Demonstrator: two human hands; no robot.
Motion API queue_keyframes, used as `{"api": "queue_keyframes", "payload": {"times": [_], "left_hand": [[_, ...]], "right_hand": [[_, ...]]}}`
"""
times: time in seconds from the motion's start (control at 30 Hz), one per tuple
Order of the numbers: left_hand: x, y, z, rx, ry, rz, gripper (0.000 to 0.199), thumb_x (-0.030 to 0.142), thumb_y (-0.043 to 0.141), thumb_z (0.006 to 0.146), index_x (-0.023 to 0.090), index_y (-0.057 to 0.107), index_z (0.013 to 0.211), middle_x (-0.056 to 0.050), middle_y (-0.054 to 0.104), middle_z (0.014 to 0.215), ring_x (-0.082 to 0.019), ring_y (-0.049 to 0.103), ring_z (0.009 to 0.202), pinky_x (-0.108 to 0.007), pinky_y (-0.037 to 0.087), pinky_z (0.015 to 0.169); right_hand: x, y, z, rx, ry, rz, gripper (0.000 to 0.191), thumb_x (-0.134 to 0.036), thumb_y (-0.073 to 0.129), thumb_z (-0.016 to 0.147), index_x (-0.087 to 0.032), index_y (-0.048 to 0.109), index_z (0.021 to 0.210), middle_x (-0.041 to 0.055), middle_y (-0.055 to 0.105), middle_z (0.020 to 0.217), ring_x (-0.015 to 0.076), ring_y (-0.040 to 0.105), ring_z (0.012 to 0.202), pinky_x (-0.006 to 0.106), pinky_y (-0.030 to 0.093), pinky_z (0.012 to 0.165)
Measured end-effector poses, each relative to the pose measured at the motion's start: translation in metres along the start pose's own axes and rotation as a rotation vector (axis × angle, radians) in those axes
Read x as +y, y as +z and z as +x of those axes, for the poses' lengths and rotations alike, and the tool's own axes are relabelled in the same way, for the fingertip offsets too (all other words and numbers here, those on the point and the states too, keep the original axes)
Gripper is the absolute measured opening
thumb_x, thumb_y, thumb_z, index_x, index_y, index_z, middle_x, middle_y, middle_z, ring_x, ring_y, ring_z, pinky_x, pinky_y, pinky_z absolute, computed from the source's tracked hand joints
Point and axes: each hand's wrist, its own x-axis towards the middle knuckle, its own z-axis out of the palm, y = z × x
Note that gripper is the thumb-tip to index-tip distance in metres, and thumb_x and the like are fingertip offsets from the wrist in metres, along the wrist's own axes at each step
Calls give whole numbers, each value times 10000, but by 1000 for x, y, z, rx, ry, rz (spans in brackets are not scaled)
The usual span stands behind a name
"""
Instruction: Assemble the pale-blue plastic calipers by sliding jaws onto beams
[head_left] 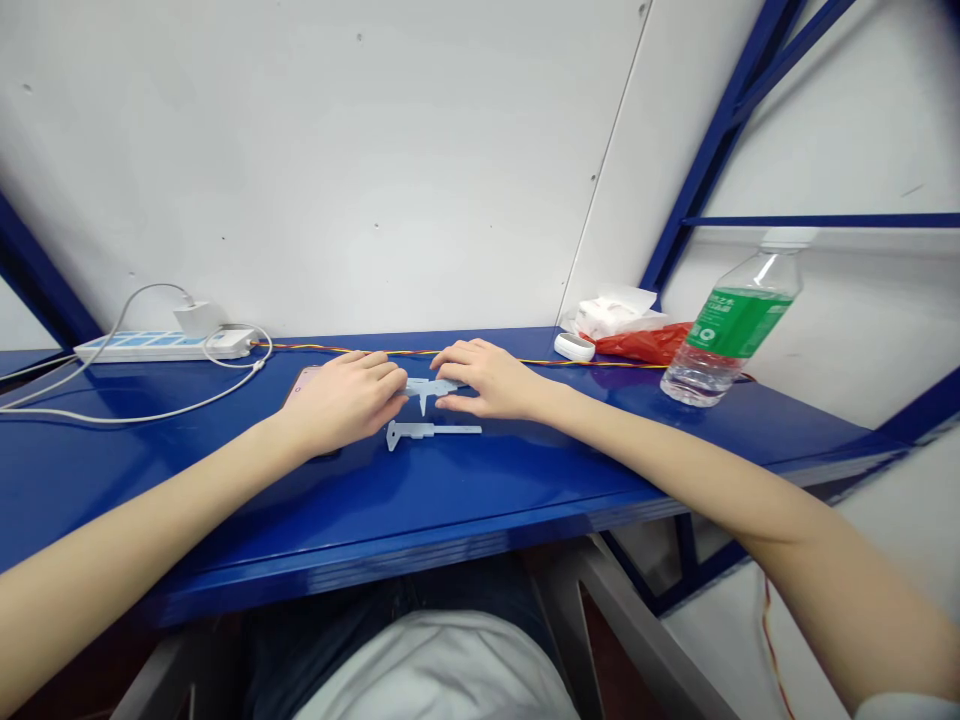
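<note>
A pale plastic vernier caliper (424, 392) spans the gap between my hands, its jaw pointing toward me. My left hand (351, 398) is closed at its left end, the fingers curled and hiding that part. On the other end, my right hand (491, 380) holds the caliper between thumb and fingers. Just in front of it, a second whitish vernier caliper (431, 430) lies flat on the blue table (450, 490), touched by neither hand. A phone (300, 382) lies partly hidden beneath my left hand and wrist.
A power strip (161, 345) with a white charger (197, 318) and cable stands at the back left. At the right are a water bottle (731, 330), a red plastic bag (645, 343), a tissue pack (611, 312) and a small white device (574, 347). Thin wires run along the back.
</note>
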Motion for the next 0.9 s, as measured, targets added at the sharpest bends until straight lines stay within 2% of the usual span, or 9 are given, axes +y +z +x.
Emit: {"api": "queue_keyframes", "payload": {"times": [0.2, 0.37, 0.47, 0.57, 0.73, 0.9], "left_hand": [[1, 1, 0, 31, 16, -14, 259, 303, 415, 921, 168, 619, 836, -67, 653, 792, -216, 617, 847, -340, 468, 780], [-8, -2, -1, 7, -38, 78, 309, 358, 443, 910, 120, 621, 997, -103, 668, 911, -258, 604, 909, -362, 476, 735], [-16, -2, -4, -19, -73, 129, 358, 384, 417, 919, 104, 631, 980, -115, 659, 881, -267, 603, 890, -372, 471, 732], [-18, -2, -6, -62, -11, 94, 355, 383, 398, 927, 126, 642, 907, -99, 653, 852, -251, 603, 875, -361, 468, 742], [-6, -7, -5, -63, 106, 17, 312, 371, 412, 923, 144, 624, 948, -84, 640, 863, -219, 591, 829, -340, 462, 759], [0, -10, -6, -86, 114, 10, 313, 363, 403, 925, 143, 625, 918, -84, 635, 836, -218, 588, 800, -338, 464, 732]], "right_hand": [[-3, 3, 0, 15, 3, 16, 262, -400, 558, 876, -157, 651, 909, 94, 644, 1075, 210, 559, 964, 354, 394, 853], [2, 2, 1, 53, 129, -26, 248, -384, 586, 862, -159, 667, 931, 93, 640, 1069, 209, 554, 948, 351, 386, 831], [6, 0, 1, 67, 172, -33, 227, -370, 599, 856, -168, 669, 933, 86, 649, 1024, 204, 558, 924, 343, 387, 810], [5, -1, 2, 75, 186, -24, 211, -359, 605, 853, -173, 669, 930, 75, 656, 989, 197, 559, 901, 335, 388, 800], [-5, 1, 3, 94, 158, 33, 239, -384, 595, 855, -165, 673, 909, 65, 660, 949, 190, 554, 879, 322, 393, 794], [-9, 5, 5, 150, 100, 51, 245, -389, 595, 853, -161, 674, 895, 55, 665, 912, 179, 553, 855, 316, 397, 800]]}}
